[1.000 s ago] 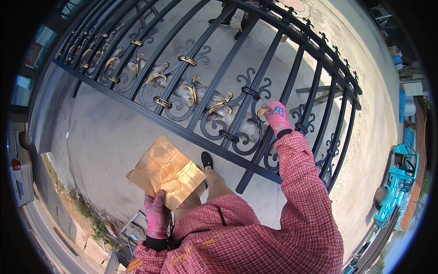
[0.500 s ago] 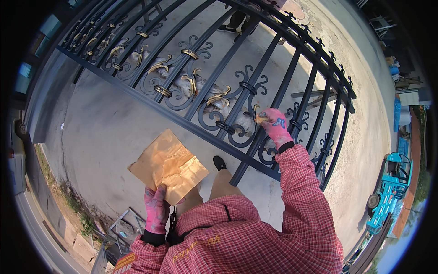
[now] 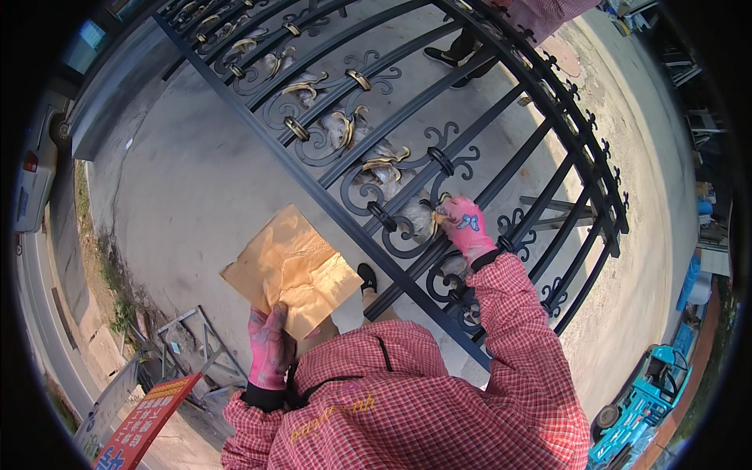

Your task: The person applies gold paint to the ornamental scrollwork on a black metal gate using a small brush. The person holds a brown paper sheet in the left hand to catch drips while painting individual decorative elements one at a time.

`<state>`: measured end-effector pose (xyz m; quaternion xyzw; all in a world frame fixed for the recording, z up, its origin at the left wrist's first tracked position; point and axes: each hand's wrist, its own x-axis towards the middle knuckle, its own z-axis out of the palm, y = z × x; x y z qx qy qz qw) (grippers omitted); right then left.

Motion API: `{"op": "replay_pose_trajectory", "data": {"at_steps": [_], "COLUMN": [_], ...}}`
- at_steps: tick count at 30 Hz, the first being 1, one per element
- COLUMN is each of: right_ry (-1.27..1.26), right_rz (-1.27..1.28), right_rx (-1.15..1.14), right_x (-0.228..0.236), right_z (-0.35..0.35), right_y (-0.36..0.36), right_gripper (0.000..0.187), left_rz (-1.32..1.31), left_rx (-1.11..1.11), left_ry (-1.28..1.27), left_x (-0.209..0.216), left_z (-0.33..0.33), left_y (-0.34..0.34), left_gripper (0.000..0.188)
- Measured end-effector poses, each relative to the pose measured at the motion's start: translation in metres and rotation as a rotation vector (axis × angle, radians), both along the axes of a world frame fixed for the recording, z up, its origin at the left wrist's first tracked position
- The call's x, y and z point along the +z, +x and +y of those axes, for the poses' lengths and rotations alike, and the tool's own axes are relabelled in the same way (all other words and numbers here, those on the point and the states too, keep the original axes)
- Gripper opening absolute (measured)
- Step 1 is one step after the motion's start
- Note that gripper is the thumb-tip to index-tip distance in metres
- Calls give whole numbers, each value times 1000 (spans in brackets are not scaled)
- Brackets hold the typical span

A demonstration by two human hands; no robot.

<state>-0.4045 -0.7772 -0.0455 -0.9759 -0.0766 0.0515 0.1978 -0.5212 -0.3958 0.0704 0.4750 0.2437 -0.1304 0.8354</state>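
My left hand (image 3: 269,348), in a pink glove, grips a square, creased sheet (image 3: 274,243) by its near edge. The sheet looks like cardboard smeared with shiny gold. Over a black wrought-iron fence panel (image 3: 376,129), my right hand (image 3: 470,227) in a matching glove is closed at one of the scrolls. Its fingertips pinch a small yellowish piece, partly hidden, against or close to a curled leaf; I cannot make out its kind. Several leaves (image 3: 384,163) and collars (image 3: 359,79) farther along the panel are gold, while the bars and scrolls are black.
Crumpled clear plastic (image 3: 419,211) lies beneath the scrolls. Beyond the panel stands another person (image 3: 540,16) in a checked top and dark shoes. A red sign (image 3: 149,423) and a metal frame (image 3: 204,345) are at lower left; a turquoise vehicle (image 3: 646,407) is at lower right.
The view has turned, so the fence slants more steeply and the other person shows more. My right hand stays at the same scroll, its fingers shifted slightly; the left still holds the sheet.
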Motion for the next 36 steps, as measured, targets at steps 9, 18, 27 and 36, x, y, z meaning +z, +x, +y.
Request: {"op": "replay_pose_trajectory", "data": {"at_steps": [9, 18, 27, 36], "right_ry": [1, -6, 143, 213], "right_rz": [12, -1, -108, -112], "right_rx": [151, 178, 39, 10], "right_x": [7, -3, -1, -8], "right_z": [18, 18, -16, -31], "right_y": [-6, -7, 3, 4], "right_gripper": [14, 11, 23, 31], "left_rz": [6, -2, 25, 9], "left_rx": [44, 132, 202, 185], "left_ry": [-19, -12, -5, -2], "left_x": [0, -1, 3, 6], "left_z": [-16, -19, -22, -38], "left_y": [-16, -25, -28, -22], "left_gripper": [58, 53, 52, 52]}}
